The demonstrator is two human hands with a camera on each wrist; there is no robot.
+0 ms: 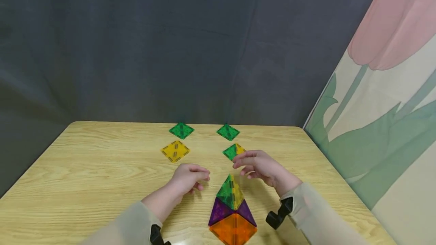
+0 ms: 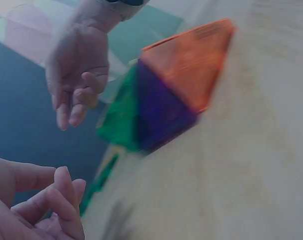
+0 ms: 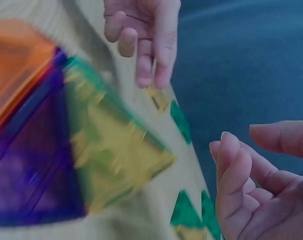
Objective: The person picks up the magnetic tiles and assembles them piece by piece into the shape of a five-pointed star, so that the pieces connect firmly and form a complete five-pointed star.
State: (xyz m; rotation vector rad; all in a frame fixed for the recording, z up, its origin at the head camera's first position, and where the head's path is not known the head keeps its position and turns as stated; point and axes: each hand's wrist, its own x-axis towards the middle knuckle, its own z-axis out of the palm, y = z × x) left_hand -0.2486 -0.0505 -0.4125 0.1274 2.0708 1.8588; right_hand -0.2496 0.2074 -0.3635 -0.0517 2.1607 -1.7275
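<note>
The left hand is empty, its fingers loosely bent, to the left of the tile shape. The right hand is empty too, its fingers softly bent, hiding part of a green-and-yellow tile. The tile shape sits between the arms: orange nearest the person, then purple, with a green and yellow tip toward the table's back edge. The wrist views are blurry, so I cannot tell if it stands or lies flat.

To add a tile well, I think one hand should hold the purple part gently while the other brings the tile in slowly, edge to edge. A hard bump could break the shape apart.

The table is pale wood. A left green tile and a right green tile lie by its back edge, with a yellow tile in front of the left one. A dark curtain hangs behind, and a tulip cloth is past the right edge.
</note>
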